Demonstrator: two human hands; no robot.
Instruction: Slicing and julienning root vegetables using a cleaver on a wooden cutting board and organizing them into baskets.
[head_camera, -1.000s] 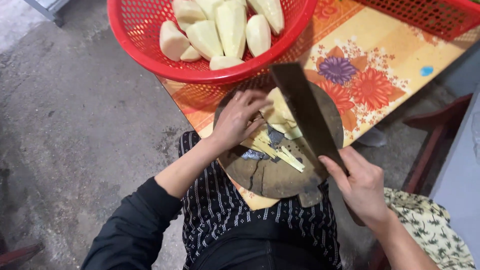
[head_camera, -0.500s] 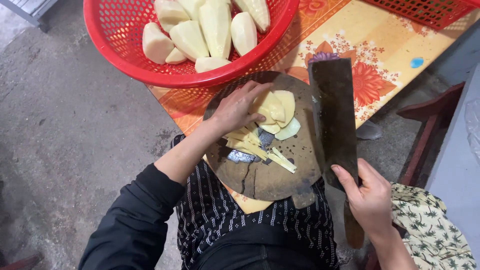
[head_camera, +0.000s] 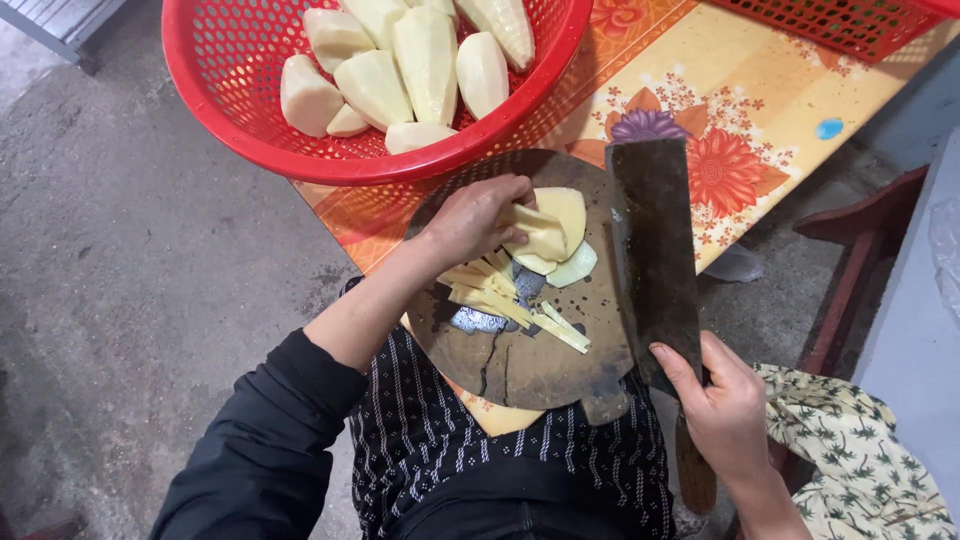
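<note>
My left hand (head_camera: 475, 218) rests on a stack of pale yellow peeled slices (head_camera: 550, 228) on a round, cracked wooden chopping board (head_camera: 530, 360). Cut yellow strips (head_camera: 505, 300) lie on the board just below that hand. My right hand (head_camera: 722, 405) grips the wooden handle of a large dark cleaver (head_camera: 655, 250). The blade is held flat over the board's right edge, to the right of the slices and not touching them.
A red plastic basket (head_camera: 250, 130) with several peeled pale tubers sits at the table's far side, touching the board. The table has an orange floral cover (head_camera: 760, 130). Another red basket (head_camera: 850, 25) is at top right. Concrete floor lies left; a leaf-print cloth (head_camera: 860, 470) at right.
The cleaver has swung from across the board to its right edge. My left hand has moved from the strips up onto the stack of slices.
</note>
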